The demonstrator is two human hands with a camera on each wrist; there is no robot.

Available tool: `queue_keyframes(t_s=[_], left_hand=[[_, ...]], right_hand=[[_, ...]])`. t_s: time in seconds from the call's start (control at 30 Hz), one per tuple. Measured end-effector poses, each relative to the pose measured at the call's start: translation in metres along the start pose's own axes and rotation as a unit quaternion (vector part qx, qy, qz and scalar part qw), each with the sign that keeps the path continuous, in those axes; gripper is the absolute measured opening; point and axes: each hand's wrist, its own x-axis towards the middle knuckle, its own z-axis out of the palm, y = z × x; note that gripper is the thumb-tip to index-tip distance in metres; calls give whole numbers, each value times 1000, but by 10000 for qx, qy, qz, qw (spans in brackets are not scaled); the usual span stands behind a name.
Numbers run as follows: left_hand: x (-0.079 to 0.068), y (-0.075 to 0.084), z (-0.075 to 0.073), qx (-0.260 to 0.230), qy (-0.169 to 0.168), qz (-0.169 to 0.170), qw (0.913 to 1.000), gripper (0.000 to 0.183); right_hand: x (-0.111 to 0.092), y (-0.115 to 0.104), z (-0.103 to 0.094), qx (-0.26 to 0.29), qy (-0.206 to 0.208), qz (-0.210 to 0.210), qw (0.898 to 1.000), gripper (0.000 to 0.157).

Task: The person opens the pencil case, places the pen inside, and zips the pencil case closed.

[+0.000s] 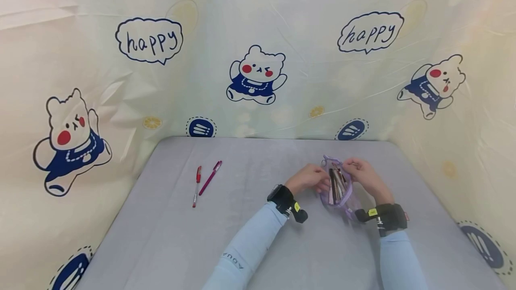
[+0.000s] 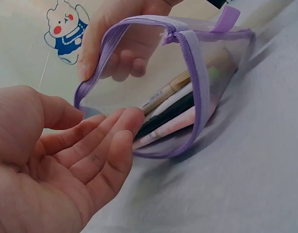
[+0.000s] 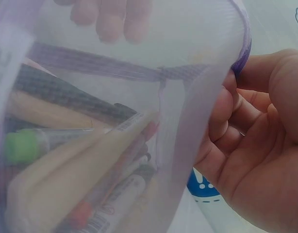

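A see-through mesh pencil case (image 2: 199, 87) with purple zip edging lies unzipped, its mouth gaping towards my left hand (image 1: 308, 178). Inside it are several pens (image 1: 339, 185), among them a black one, a pink one and one with a green cap (image 3: 23, 145). My right hand (image 1: 364, 176) pinches the case's rim between thumb and fingers. In the left wrist view my left fingers (image 2: 121, 145) reach loosely to the mouth, fingertips overlapping the pen ends. Through the mesh, the right wrist view shows fingertips (image 3: 110, 24) at the top.
On the left of the grey table (image 1: 250, 227) lie a red-capped clear pen (image 1: 196, 187) and a magenta pen (image 1: 210, 178), side by side. A printed curtain (image 1: 306, 79) with cartoon bears stands behind the table and along both sides.
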Motion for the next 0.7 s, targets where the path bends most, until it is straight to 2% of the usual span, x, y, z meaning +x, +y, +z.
queue_keyframes(t_s=[0.1,0.3,0.37,0.53,0.7], left_hand=[[-6,3,-6,157,-10,47,9999,28],[-13,7,-22,477,-82,119,9988,31],[-15,8,-27,581,-65,140,9982,31],[-20,10,-38,834,-5,148,9964,29],[-28,18,-47,918,-138,229,9954,30]], right_hand=[[-5,-9,0,-54,-21,-18,10000,31],[5,17,-2,-128,66,28,9999,35],[5,17,-2,-121,62,34,9999,34],[1,5,-2,-76,-15,16,10000,31],[-6,-15,0,-38,-77,-8,10000,30]])
